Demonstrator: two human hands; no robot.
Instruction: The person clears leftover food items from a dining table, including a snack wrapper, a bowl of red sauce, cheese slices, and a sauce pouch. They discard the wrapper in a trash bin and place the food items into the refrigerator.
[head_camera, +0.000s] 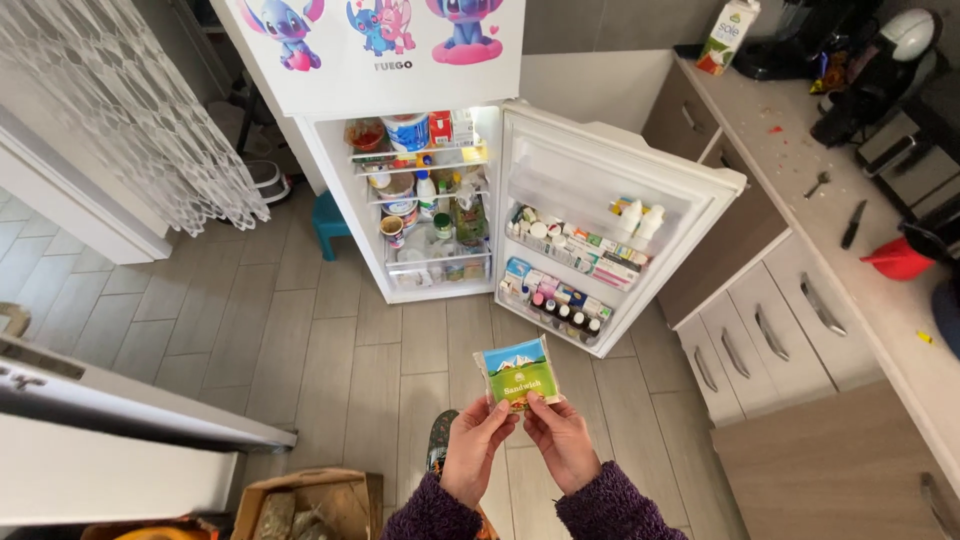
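The flat square plastic food packet with a blue and green label (516, 374) is held up in front of the open white fridge (425, 200). The left hand (473, 450) and right hand (560, 442) pinch only its lower corners with closed fingertips. Such a light hold could let it slip onto the grey tiled floor (300, 340).

The packet (516, 373) is green and blue with a white border. Sleeves (612, 507) are fuzzy purple, fridge (420, 70) is white with blue and pink cartoon stickers.

grey plank floor (300, 340), open fridge (420, 200), pale countertop (800, 150)
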